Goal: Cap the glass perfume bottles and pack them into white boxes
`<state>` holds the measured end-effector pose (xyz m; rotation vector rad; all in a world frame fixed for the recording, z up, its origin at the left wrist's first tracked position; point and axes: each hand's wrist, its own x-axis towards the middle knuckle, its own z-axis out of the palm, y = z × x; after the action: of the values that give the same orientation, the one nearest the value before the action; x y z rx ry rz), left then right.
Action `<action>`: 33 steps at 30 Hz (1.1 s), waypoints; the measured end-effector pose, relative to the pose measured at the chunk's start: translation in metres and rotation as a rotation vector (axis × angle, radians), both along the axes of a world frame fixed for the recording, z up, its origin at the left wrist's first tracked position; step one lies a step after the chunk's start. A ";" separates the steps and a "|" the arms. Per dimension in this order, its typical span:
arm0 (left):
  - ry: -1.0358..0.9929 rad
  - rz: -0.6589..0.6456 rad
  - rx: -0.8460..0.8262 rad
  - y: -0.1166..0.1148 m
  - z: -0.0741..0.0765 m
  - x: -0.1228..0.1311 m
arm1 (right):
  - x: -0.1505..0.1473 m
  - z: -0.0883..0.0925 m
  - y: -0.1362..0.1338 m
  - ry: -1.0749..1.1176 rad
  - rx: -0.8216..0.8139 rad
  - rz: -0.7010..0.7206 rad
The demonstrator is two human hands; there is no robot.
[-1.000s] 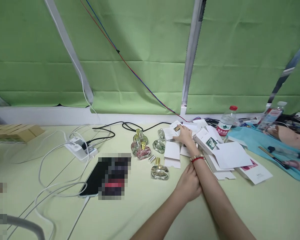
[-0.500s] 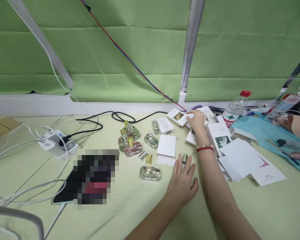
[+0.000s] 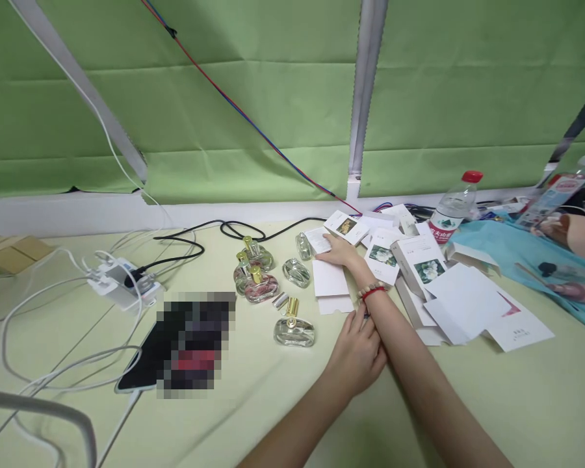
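My right hand [image 3: 340, 250], with a beaded bracelet and red cord at the wrist, reaches over a small white box with printed text [image 3: 316, 239]. Its fingers are apart at the box's near right side, and I see no lift. Below it lies an opened white carton [image 3: 329, 279]. My left hand [image 3: 357, 351] rests low on the table, fingers stretched forward and partly hidden under the right wrist. A dark, shiny cap [image 3: 367, 314] barely shows at its fingertips. Clear glass perfume bottles stand nearby, one [image 3: 295, 331] uncapped in front, another [image 3: 296, 272] behind.
Several gold-topped perfume bottles [image 3: 260, 286] cluster left of centre, with a gold cap [image 3: 292, 307] and a silver cap [image 3: 280, 301]. Flower-printed boxes [image 3: 422, 260] and unfolded cardboard [image 3: 468, 305] lie right, near a water bottle [image 3: 453, 208]. A tablet-like device [image 3: 146, 364] and a power strip [image 3: 121, 286] sit left.
My right hand has moved left and nearer, from the flower-printed boxes to the small printed box. Its forearm now crosses over my left fingertips and mostly covers the cap. The camera view shifted slightly.
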<state>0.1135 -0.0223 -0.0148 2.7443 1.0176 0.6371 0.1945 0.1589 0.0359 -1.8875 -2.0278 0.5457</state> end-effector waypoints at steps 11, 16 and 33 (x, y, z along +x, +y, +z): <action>0.018 -0.031 0.031 -0.010 0.007 0.003 | 0.052 0.063 -0.021 0.388 0.438 -0.347; 0.016 -0.054 0.043 -0.010 0.007 0.005 | 0.060 0.071 -0.033 0.452 0.362 -0.388; -0.109 -0.047 0.048 -0.003 0.007 0.004 | 0.047 0.053 -0.024 0.368 0.549 0.031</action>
<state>0.1170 -0.0253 -0.0076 2.7312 0.9237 0.8039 0.2413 0.1346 0.0887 -1.3242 -1.7370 0.2741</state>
